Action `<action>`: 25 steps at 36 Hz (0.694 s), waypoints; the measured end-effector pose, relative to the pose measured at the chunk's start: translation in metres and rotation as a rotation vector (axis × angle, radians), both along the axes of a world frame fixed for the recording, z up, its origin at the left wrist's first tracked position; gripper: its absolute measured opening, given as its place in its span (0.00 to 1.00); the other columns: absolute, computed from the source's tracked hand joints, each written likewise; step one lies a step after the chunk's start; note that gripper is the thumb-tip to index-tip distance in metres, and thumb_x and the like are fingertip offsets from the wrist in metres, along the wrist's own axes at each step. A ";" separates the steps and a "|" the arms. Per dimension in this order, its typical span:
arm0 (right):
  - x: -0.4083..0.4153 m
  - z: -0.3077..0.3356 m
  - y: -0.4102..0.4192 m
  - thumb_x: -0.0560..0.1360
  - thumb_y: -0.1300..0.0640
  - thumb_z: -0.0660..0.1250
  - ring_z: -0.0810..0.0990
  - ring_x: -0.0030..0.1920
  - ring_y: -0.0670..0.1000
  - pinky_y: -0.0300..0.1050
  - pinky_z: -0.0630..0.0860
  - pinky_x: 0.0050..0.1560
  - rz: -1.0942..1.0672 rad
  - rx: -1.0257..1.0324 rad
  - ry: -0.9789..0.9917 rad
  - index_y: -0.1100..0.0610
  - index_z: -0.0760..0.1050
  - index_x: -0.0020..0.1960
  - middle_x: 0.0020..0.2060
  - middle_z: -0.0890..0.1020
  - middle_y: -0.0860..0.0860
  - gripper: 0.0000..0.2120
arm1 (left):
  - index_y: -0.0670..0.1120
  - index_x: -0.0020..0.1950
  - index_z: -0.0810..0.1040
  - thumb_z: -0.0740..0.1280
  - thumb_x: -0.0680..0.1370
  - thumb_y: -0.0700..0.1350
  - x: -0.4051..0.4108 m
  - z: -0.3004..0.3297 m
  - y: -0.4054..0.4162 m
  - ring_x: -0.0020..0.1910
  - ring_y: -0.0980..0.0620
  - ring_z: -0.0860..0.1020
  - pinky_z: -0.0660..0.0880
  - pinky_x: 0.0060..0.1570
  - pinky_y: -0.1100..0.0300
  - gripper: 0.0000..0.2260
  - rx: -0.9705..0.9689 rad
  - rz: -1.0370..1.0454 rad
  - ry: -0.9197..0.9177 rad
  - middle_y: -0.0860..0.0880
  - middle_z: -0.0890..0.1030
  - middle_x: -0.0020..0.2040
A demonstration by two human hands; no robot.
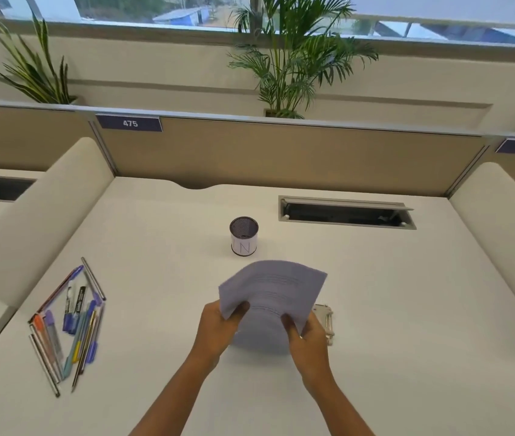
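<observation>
Both hands hold one stack of papers (273, 297) above the desk (407, 309). Left hand (218, 328) pinches its near left edge, thumb on top; right hand (308, 333) grips the near right edge. Metal clip (325, 319) lies just beside the right hand. Pens (70, 322) lie well left. Mesh pen cup (244, 236) stands beyond the papers.

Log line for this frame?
left hand, right hand: grip papers | cup: upright | pens: loose, left | metal tool: beside right hand
</observation>
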State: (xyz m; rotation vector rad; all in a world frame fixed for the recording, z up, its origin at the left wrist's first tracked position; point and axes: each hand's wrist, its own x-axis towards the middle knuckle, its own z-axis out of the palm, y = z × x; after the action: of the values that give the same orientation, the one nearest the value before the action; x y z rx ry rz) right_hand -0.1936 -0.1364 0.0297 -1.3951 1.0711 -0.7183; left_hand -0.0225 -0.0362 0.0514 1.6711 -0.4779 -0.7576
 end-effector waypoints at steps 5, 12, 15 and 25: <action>-0.011 -0.004 -0.015 0.79 0.53 0.77 0.87 0.44 0.40 0.32 0.81 0.41 0.055 0.032 0.026 0.43 0.84 0.48 0.43 0.88 0.37 0.05 | 0.51 0.47 0.89 0.78 0.79 0.49 0.010 -0.003 0.006 0.41 0.50 0.86 0.82 0.41 0.59 0.03 -0.014 0.023 0.045 0.45 0.89 0.45; -0.035 0.007 -0.047 0.63 0.42 0.87 0.88 0.57 0.61 0.53 0.86 0.55 0.185 0.289 -0.211 0.58 0.88 0.59 0.53 0.89 0.53 0.31 | 0.58 0.59 0.88 0.79 0.75 0.50 0.015 0.019 0.017 0.56 0.53 0.88 0.85 0.53 0.58 0.13 -0.234 0.100 0.262 0.52 0.90 0.59; -0.028 0.009 -0.042 0.64 0.49 0.88 0.86 0.63 0.62 0.62 0.85 0.60 0.189 0.468 -0.387 0.58 0.84 0.66 0.64 0.86 0.59 0.33 | 0.60 0.64 0.85 0.77 0.78 0.47 0.006 0.019 0.014 0.59 0.49 0.87 0.85 0.60 0.45 0.16 -0.314 0.133 0.358 0.50 0.88 0.62; -0.003 0.021 -0.022 0.72 0.63 0.81 0.89 0.57 0.60 0.60 0.87 0.52 0.037 0.366 -0.251 0.58 0.82 0.65 0.58 0.89 0.56 0.23 | 0.56 0.67 0.84 0.76 0.76 0.41 0.014 0.013 0.018 0.64 0.44 0.86 0.87 0.55 0.48 0.20 -0.430 0.223 0.498 0.47 0.86 0.67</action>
State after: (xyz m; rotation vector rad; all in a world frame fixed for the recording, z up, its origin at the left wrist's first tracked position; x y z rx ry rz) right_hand -0.1964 -0.1581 0.0507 -0.9816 0.9206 -0.6158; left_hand -0.0083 -0.0177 0.0646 1.0640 -0.0872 -0.8044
